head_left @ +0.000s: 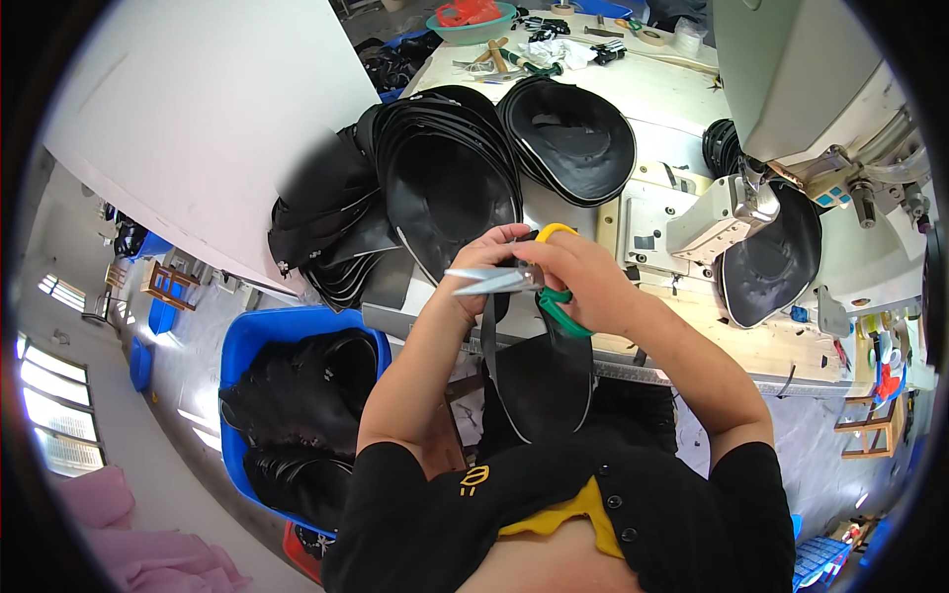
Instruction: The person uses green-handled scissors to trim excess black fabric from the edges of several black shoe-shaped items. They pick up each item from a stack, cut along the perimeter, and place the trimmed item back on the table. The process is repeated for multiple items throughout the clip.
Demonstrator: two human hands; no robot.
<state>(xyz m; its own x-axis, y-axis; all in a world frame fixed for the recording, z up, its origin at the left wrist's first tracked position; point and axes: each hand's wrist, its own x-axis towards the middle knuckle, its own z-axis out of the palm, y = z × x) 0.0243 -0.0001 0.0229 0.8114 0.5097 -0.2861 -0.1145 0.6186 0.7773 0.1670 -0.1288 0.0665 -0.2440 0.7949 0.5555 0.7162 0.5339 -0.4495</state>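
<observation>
My right hand (585,282) grips a pair of scissors (494,282) with one yellow and one green handle loop. Their blades point left, slightly apart, across my left wrist. Close against it, my left hand (486,259) has its fingers curled at the top of a black leather-like piece (544,390). That piece hangs down in front of my chest, with a pale edge and a narrow strip at its left. The exact grip is partly hidden behind the scissors and fingers. Just beyond my hands stands a stack of black curved pieces (445,188) on the table.
Another stack of black pieces (568,138) lies farther back. A sewing machine (727,212) stands at the right, with a black piece (776,262) beside it. A blue bin (237,366) of black pieces sits at lower left. Tools and a green basin (473,32) are at the far end.
</observation>
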